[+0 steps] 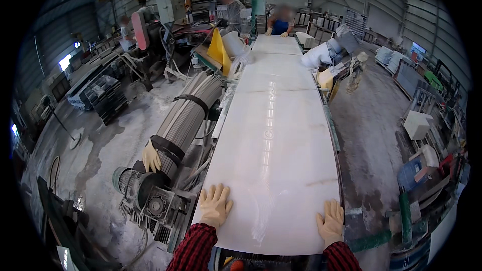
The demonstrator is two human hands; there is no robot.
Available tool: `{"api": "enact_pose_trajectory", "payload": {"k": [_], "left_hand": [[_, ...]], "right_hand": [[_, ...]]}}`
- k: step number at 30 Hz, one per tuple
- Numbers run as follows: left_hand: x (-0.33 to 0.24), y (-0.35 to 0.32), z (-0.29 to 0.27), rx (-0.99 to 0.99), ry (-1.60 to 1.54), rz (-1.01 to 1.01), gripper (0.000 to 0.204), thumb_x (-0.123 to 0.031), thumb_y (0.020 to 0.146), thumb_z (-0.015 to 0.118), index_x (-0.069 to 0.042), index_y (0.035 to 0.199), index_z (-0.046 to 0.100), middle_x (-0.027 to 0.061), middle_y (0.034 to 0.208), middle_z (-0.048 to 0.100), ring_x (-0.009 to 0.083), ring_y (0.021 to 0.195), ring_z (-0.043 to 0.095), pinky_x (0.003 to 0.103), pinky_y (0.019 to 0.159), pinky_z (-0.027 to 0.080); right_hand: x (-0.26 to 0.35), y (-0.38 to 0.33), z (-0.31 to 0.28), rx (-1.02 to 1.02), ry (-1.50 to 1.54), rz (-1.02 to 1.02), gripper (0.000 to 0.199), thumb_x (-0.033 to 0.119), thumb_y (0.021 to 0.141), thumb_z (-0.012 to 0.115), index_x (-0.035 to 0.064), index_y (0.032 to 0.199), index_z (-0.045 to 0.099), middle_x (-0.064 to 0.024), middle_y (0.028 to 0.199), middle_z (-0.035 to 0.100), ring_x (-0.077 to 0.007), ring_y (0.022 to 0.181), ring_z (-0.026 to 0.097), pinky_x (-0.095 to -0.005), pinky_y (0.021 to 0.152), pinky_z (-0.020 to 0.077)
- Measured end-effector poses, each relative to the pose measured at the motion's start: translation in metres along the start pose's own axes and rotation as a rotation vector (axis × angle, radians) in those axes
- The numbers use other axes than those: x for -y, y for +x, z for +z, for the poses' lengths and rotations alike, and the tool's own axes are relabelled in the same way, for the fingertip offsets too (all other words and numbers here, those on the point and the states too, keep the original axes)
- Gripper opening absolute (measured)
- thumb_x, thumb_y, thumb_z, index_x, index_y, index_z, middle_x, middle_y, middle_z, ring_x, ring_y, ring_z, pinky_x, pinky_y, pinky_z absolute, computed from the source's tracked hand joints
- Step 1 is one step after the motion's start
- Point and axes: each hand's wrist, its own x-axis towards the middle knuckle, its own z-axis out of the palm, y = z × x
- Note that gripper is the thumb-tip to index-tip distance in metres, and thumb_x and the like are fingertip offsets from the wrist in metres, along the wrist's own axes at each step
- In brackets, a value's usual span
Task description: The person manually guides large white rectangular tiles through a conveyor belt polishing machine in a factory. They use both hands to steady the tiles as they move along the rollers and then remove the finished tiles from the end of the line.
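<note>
A long, glossy white slab [273, 170], which looks like polished stone with faint tan veins, stretches away from me over a machine bed. My left hand [215, 206], in a cream glove, lies flat near the slab's left edge with its fingers stretched out. Opposite it, my right hand [331, 223] wears a matching glove and rests on the right edge, fingers apart and pointing away from me. Neither hand grips anything. Beyond a seam near the far end lies another white piece [276, 44], where a co-worker in blue [282, 27] stands with gloved hands at its edge.
Left of the slab are a motor with a gearbox [145, 195] and a strapped grey ribbed roll [188, 115], with a loose glove [151, 156] on it. A yellow guard [219, 52] and white ducting [321, 54] flank the far part. Stone offcuts [417, 124] clutter the right side.
</note>
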Motion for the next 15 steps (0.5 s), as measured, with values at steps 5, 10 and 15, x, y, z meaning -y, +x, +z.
{"api": "enact_pose_trajectory", "payload": {"k": [5, 10, 15], "left_hand": [[-0.002, 0.004, -0.010, -0.040, 0.010, 0.033, 0.055, -0.043, 0.114, 0.076, -0.016, 0.161, 0.069, 0.0123, 0.169, 0.069, 0.0376, 0.156, 0.061, 0.069, 0.134, 0.039], [-0.003, 0.003, -0.012, -0.053, 0.000, 0.036, 0.054, -0.042, 0.114, 0.076, -0.015, 0.160, 0.069, 0.0128, 0.167, 0.070, 0.0371, 0.155, 0.061, 0.068, 0.133, 0.039], [-0.003, -0.001, -0.009, -0.111, -0.013, 0.028, 0.052, -0.042, 0.115, 0.075, -0.013, 0.158, 0.070, 0.0132, 0.168, 0.070, 0.0371, 0.157, 0.061, 0.068, 0.133, 0.040]], "right_hand": [[-0.005, -0.002, 0.005, 0.045, 0.041, 0.033, 0.072, 0.037, 0.112, 0.078, -0.0018, 0.170, 0.062, -0.0289, 0.179, 0.057, -0.0518, 0.171, 0.047, -0.0646, 0.147, 0.0320], [-0.014, -0.009, 0.013, 0.087, 0.055, 0.070, 0.074, 0.038, 0.114, 0.078, -0.0014, 0.174, 0.061, -0.0294, 0.187, 0.052, -0.0512, 0.176, 0.043, -0.0641, 0.149, 0.0295], [-0.012, -0.014, 0.015, 0.016, -0.056, 0.020, 0.067, 0.039, 0.120, 0.073, -0.0027, 0.172, 0.067, -0.0301, 0.178, 0.062, -0.0457, 0.170, 0.052, -0.0593, 0.146, 0.0346]]}}
